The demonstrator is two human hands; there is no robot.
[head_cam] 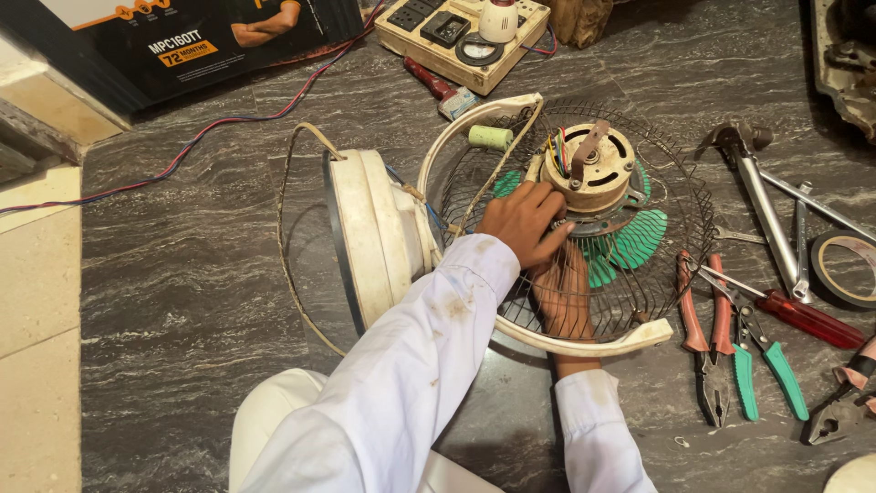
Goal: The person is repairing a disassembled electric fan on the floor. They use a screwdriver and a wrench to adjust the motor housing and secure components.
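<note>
A fan lies taken apart on the dark marbled floor. Its cream motor (589, 169), with coloured wires at its side, sits on a black wire guard (680, 215) over green blades (639, 242). My left hand (522, 219) reaches across in a white sleeve, and its fingers close on the motor's left edge. My right hand (563, 294) lies flat on the guard just below, with its fingertips hidden under the left hand. A curved cream rim piece (584, 345) runs under my right wrist. The white fan housing (370, 237) stands to the left, and a pale green capacitor (491, 137) lies beside the guard.
Right of the guard lie red-handled pliers (707, 319), green-handled cutters (766, 361), a red screwdriver (808, 318), a black tape roll (844, 269) and long metal tools (762, 201). A cream socket board (461, 32) and a dark cardboard box (182, 36) are at the top. A red-blue cable (182, 151) crosses the floor.
</note>
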